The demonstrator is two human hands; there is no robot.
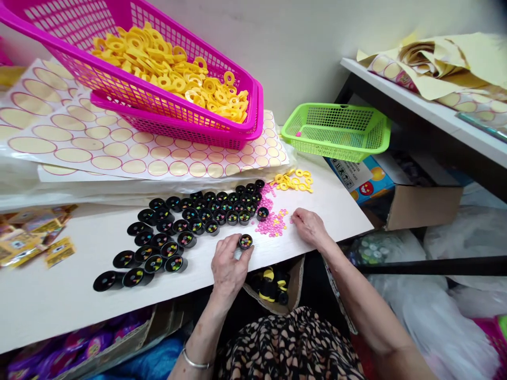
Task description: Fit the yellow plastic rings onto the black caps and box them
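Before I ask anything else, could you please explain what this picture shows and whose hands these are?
There is no machine here: a camera worn on the person's head looks down at their own two bare hands. The left hand holds a small black cup with coloured beads inside. The right hand rests by a heap of pink beads; whether it pinches one is unclear. On the white table stand rows of black cups, with loose yellow rings beyond.

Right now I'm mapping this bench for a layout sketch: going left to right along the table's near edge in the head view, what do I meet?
Yellow packets → front rows of black cups → left hand holding one cup → pink beads → right hand → cardboard box.
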